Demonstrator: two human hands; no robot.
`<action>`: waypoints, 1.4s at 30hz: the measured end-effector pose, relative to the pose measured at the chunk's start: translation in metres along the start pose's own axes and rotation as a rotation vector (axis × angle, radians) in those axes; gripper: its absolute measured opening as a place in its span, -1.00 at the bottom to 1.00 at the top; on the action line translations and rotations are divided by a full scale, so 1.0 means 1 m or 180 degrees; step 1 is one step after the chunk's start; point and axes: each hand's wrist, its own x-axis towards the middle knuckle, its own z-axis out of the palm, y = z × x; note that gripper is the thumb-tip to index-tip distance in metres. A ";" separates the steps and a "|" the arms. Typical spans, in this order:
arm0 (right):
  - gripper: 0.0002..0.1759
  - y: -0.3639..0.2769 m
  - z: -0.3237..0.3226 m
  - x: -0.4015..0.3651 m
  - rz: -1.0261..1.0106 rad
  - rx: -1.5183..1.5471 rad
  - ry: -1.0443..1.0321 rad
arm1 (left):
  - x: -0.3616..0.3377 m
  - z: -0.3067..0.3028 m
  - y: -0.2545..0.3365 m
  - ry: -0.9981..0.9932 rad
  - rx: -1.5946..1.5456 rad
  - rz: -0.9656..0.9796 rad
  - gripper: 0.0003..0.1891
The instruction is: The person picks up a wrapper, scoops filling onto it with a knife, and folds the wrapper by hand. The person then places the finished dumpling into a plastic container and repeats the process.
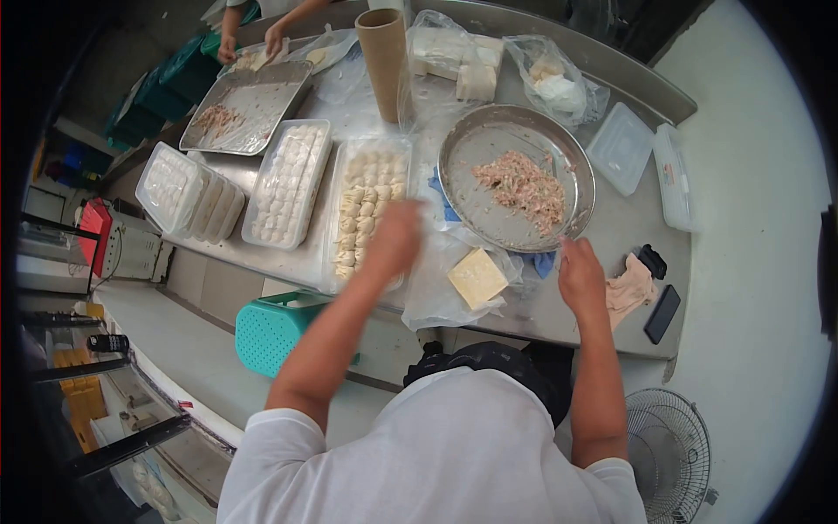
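Observation:
My left hand (pixel 397 240), smeared by motion, is over the right edge of a plastic container of dumplings (pixel 356 205) set in rows. My right hand (pixel 580 272) is closed at the near right rim of a round metal pan (pixel 449 183); whatever its fingers hold is hidden. Inside that pan lies a heap of pinkish minced filling (pixel 524 189). Between my hands, a stack of square yellow wrappers (pixel 477 278) rests on a clear plastic sheet (pixel 423 284) near the table's front edge.
Further left stand a white-filled container (pixel 288 183), stacked containers (pixel 188 196) and a metal tray (pixel 284 103) by another person's hands (pixel 253 44). A cardboard tube (pixel 384 65) stands upright behind. On the right are lids (pixel 621 148), a cloth (pixel 630 288) and a phone (pixel 662 314).

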 end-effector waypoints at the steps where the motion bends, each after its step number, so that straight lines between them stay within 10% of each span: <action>1: -0.72 -0.001 -0.002 0.012 -0.0007 -0.0002 -0.0006 | -0.010 0.015 0.030 -0.0200 -0.0569 0.0063 -0.62; 6: -0.76 0.007 0.014 0.050 -0.0127 -0.0861 -0.0537 | -0.042 0.077 0.095 -0.1120 -0.0573 0.0193 -0.65; 22: -0.76 0.029 -0.014 0.043 -0.0072 0.0472 -0.1541 | -0.041 0.090 0.090 -0.0488 -0.0592 -0.0050 -0.76; 26: -0.76 0.034 -0.004 0.018 0.0291 0.1676 -0.0970 | -0.041 0.071 0.066 -0.0071 -0.2420 -0.1465 -0.92; 28: -0.75 0.026 -0.006 0.010 0.0367 0.1795 -0.0796 | -0.035 0.056 0.047 0.0338 -0.5601 -0.2292 -0.80; 31: -0.74 0.009 -0.013 0.004 0.0341 0.2049 -0.0424 | -0.017 0.018 0.057 0.0727 -0.6937 -0.2504 -0.64; 42: -0.72 -0.054 -0.005 -0.017 -0.0357 0.1452 0.0050 | 0.022 0.011 0.080 0.0412 -0.6356 -0.2488 -0.62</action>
